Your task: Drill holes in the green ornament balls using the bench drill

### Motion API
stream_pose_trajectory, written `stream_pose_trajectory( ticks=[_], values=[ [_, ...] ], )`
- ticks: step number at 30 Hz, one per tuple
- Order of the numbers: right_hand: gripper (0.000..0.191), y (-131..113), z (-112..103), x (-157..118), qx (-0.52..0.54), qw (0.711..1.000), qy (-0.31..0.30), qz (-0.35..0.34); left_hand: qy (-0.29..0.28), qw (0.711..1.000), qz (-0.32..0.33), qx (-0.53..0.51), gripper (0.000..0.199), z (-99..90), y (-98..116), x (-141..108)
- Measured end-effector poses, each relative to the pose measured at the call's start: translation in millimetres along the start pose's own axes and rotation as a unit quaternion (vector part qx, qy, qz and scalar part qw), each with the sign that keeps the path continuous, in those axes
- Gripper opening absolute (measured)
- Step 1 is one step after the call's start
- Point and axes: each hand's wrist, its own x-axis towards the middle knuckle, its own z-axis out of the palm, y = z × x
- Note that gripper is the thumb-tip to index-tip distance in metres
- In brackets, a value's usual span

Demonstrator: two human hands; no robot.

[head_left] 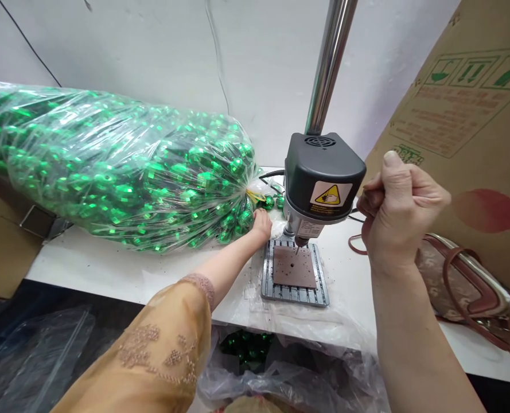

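Note:
My left hand (261, 223) reaches behind the left side of the drill press base (319, 289), beside the tied neck of the big clear bag of green faceted beads (151, 172). Its fingertips are hidden, near loose green beads (279, 201). My right hand (394, 212) is raised at the right of the black drill head (323, 172), with its fingers curled closed; whether it grips a lever behind the head is hidden. Below the drill bit (298, 250), a brown plate (293, 269) with a small hole lies on the slotted base, specks scattered over it.
A metal column (332, 63) rises behind the drill head. At the right stand a large cardboard box (465, 132) and a patterned handbag (461, 281) with brown straps. Below the table edge, an open plastic bag (280, 378) holds more green beads. Another box is at the left.

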Motion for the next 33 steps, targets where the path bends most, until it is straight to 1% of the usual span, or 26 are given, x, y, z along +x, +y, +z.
stream_pose_trajectory(
  ticks=[5,7,11,16,21,25,28,30,31,32,33],
  values=[
    [0.04,1,1,0,-0.005,1.0,0.0,-0.007,0.002,1.0,-0.022,-0.021,0.04,12.6,-3,5],
    [0.041,1,0,-1,-0.005,1.0,-0.001,-0.008,0.001,0.999,-0.023,-0.031,0.041,14.8,-5,4],
    [0.042,1,0,0,-0.008,1.0,0.001,-0.008,-0.004,0.999,-0.023,-0.029,0.035,15.1,-6,-1],
    [0.04,2,0,0,0.001,1.0,0.001,-0.011,-0.014,1.0,-0.028,-0.001,0.03,7.0,-2,-4],
    [0.039,1,0,-1,-0.006,1.0,0.002,-0.014,-0.028,0.999,-0.026,0.03,0.03,-4.4,3,-7],
    [0.04,1,0,-1,-0.009,1.0,-0.001,-0.021,-0.018,0.999,0.007,0.041,0.037,-17.8,1,-17],
    [0.04,1,0,-2,-0.007,0.999,-0.003,-0.035,0.001,0.998,0.04,0.038,0.046,-27.1,-7,-33],
    [0.04,2,0,-2,-0.011,0.999,-0.004,-0.039,0.038,0.997,0.069,-0.011,0.048,-29.8,-14,-50],
    [0.041,2,0,-2,-0.011,0.999,-0.003,-0.039,0.066,0.993,0.081,-0.063,0.046,-29.5,-18,-61],
    [0.041,2,0,-3,-0.011,0.999,-0.001,-0.039,0.099,0.982,0.082,-0.135,0.044,-28.3,-21,-72],
    [0.04,2,0,-3,-0.01,0.999,0.001,-0.038,0.13,0.963,0.069,-0.225,0.042,-26.3,-23,-84]
  ],
)
